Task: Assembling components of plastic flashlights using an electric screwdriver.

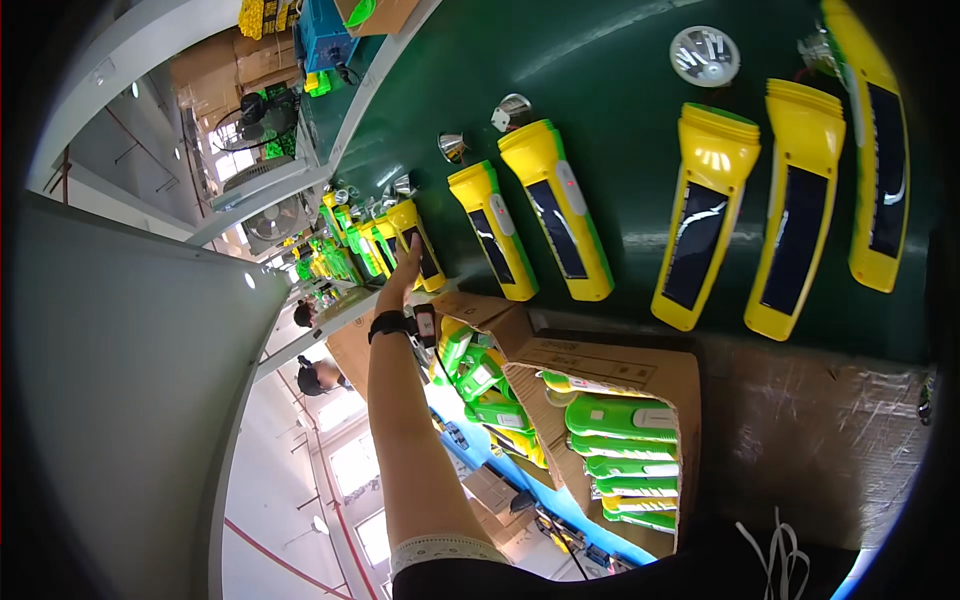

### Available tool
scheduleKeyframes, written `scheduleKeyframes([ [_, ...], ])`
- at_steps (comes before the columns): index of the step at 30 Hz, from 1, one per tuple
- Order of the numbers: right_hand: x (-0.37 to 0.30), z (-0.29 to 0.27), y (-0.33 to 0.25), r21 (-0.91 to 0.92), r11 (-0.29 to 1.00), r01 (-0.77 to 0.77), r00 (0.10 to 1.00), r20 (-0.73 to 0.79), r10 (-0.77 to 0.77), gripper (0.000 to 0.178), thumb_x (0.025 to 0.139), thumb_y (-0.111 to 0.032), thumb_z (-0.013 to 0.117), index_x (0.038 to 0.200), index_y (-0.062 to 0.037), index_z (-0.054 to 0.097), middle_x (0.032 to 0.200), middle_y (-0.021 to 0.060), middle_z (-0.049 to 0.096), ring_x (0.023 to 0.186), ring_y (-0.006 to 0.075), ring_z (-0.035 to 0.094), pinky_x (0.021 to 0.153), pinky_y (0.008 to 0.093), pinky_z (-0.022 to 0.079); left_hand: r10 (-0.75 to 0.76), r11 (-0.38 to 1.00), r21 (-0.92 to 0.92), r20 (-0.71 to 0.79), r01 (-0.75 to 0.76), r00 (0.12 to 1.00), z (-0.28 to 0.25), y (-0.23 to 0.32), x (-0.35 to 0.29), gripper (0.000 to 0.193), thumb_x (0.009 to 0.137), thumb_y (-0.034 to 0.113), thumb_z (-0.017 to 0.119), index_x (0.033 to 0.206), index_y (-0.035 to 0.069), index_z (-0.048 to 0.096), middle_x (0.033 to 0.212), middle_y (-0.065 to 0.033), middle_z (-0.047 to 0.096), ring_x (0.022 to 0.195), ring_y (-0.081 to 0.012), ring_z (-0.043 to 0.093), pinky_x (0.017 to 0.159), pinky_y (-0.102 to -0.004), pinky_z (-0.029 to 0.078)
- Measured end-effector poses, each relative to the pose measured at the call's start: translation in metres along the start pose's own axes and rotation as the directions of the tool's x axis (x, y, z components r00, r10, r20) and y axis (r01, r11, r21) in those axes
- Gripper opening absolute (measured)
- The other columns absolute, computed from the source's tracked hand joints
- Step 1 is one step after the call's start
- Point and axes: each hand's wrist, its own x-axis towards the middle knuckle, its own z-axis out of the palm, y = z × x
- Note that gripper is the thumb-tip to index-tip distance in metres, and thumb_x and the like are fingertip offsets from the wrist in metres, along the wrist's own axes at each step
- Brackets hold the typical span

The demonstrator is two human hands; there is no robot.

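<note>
My left hand (404, 272), with a black band at its wrist, reaches to the left along the green table. Its fingers are closed round the body of a yellow flashlight (404, 218) with a dark panel. Past that hand, more yellow and green flashlights (345, 238) stand close together. To its right lie two yellow-and-green flashlights, a smaller one (479, 198) and a larger one (541, 160). Small silver reflectors (452, 148) sit by their wide ends. My right hand is out of view.
Three more yellow flashlights (700, 240) lie at the right, near a clear round lens piece (705, 56). Below the table edge, a cardboard box (610, 362) holds stacked green flashlights (620, 417). Other people (318, 376) are in the background at the left.
</note>
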Motion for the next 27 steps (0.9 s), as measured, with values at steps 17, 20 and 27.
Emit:
scheduleKeyframes([
  [17, 0.399, 0.072, 0.031, 0.199, 0.973, 0.115, 0.992, -0.081, -0.1, 0.072, 0.08, -0.047, 0.059, 0.135, -0.0073, 0.035, 0.14, 0.02, 0.03, 0.128, 0.0336, 0.031, 0.104, 0.0418, 0.026, 0.133, 0.987, -0.036, -0.385, -0.159, 0.913, -0.087, -0.123, 0.069, 0.072, 0.09, 0.03, 0.052, 0.145, 0.005, 0.012, 0.148, -0.0237, 0.017, 0.139, -0.0356, 0.015, 0.11, -0.0383, 0.02],
  [20, 0.453, 0.063, 0.006, 0.19, 0.952, 0.242, 0.968, -0.109, -0.224, 0.074, 0.08, -0.048, 0.06, 0.137, -0.0075, 0.034, 0.143, 0.0205, 0.029, 0.131, 0.0342, 0.03, 0.106, 0.0422, 0.025, 0.039, 0.995, -0.054, -0.52, -0.078, 0.853, -0.088, -0.123, 0.092, 0.058, 0.09, 0.023, 0.051, 0.141, 0.009, 0.028, 0.141, -0.0205, 0.035, 0.123, -0.0329, 0.042, 0.093, -0.0353, 0.039],
  [27, 0.474, 0.048, -0.002, -0.987, 0.02, 0.159, 0.611, 0.082, -0.788, 0.045, 0.082, -0.033, 0.062, 0.111, 0.001, 0.056, 0.107, 0.0227, 0.058, 0.09, 0.0392, 0.059, 0.074, 0.0406, 0.049, -0.044, 0.993, -0.118, -0.315, 0.007, 0.948, -0.111, -0.178, 0.163, 0.05, 0.086, 0.022, 0.054, 0.132, 0.005, 0.043, 0.134, -0.0243, 0.042, 0.116, -0.0355, 0.048, 0.088, -0.0361, 0.043],
])
